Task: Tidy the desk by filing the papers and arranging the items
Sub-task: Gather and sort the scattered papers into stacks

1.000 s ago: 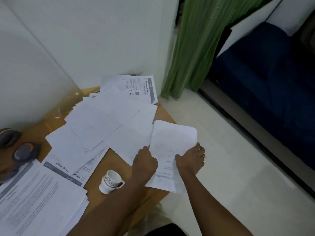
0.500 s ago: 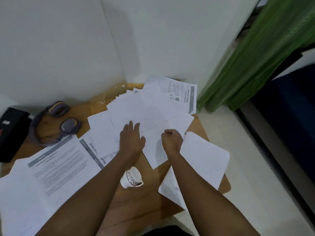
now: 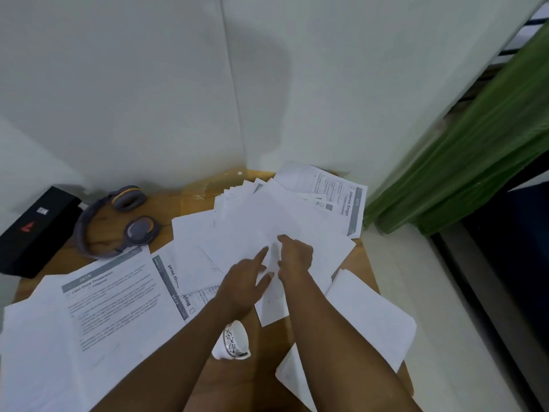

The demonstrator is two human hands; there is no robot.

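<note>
Item: loose papers (image 3: 267,221), fanned across the worktop (image 3: 166,203) at the wall corner; your left hand (image 3: 243,281) lay spread and your right hand (image 3: 297,257) curled with forefinger out, both on the sheets, seemingly to gather them for filing.

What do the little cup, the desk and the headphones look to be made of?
Cup: likely glazed ceramic, glossy white with a dark printed pattern. Desk: wood or wood-look laminate, warm brown, smooth. Headphones: seemingly matte grey plastic with padded cups and orange trim.
</note>
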